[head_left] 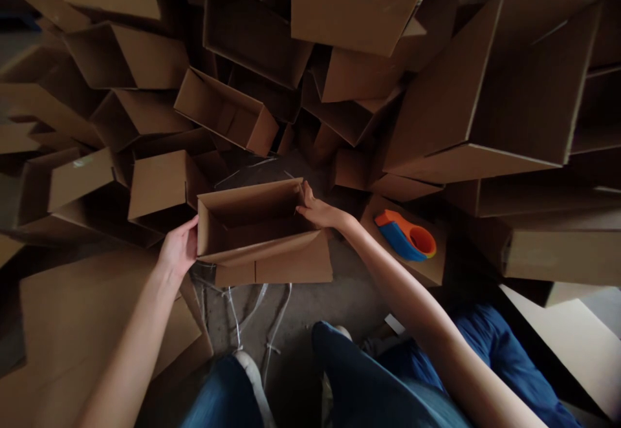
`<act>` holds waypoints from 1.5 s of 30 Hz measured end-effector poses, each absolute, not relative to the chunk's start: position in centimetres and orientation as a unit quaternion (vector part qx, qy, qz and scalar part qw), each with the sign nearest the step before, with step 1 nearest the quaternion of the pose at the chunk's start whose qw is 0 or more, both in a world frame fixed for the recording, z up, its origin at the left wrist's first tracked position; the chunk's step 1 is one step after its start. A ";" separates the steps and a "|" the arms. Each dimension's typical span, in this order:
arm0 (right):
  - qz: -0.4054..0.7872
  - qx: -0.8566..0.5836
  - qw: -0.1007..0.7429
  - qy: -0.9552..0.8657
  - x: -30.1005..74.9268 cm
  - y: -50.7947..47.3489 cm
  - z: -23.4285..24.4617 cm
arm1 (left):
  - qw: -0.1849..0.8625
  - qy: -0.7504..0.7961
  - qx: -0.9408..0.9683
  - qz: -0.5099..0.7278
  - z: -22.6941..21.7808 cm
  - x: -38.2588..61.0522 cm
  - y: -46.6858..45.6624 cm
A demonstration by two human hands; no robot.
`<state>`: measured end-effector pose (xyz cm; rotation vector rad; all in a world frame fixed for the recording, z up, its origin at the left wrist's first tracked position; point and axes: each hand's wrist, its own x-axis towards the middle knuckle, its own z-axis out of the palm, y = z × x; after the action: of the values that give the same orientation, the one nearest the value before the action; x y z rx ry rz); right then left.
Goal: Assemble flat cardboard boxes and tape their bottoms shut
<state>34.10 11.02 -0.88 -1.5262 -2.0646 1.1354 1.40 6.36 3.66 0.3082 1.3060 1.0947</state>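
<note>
My left grip [179,247] is apart, palm flat against one end of the open cardboard box [252,247]. My right grip [317,213] sits at the box's other end, and I can't tell whether it's clamped. The box lies between them over the concrete floor [310,292]. Just beyond my right grip, an orange-and-blue tape dispenser [405,235] rests on a cardboard sheet [427,266], with heaped cartons [228,111] ahead.

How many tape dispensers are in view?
1: an orange-and-blue tape dispenser, lying on cardboard right of the right hand. More could be hidden among the boxes.
</note>
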 end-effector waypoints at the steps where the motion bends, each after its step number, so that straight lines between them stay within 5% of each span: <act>1: 0.398 -0.543 0.160 -0.722 34.0 11.1 -0.8 | 0.650 0.575 0.134 0.480 3.6 1.4 6.4; 16: 0.235 -0.686 -0.031 -0.688 26.7 8.3 3.0 | 0.681 0.581 0.121 0.428 1.7 -0.2 6.4; 34: 0.224 -0.724 -0.075 -0.648 24.7 8.8 2.6 | 0.701 0.573 0.177 0.386 1.7 -0.4 6.5; 45: 0.199 -0.739 -0.099 -0.636 24.0 8.9 1.9 | 0.547 0.642 0.375 0.384 -3.0 2.3 8.1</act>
<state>24.02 8.93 1.93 -2.4792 -2.1349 0.6693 2.34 8.08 -3.04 0.8896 1.5216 0.9096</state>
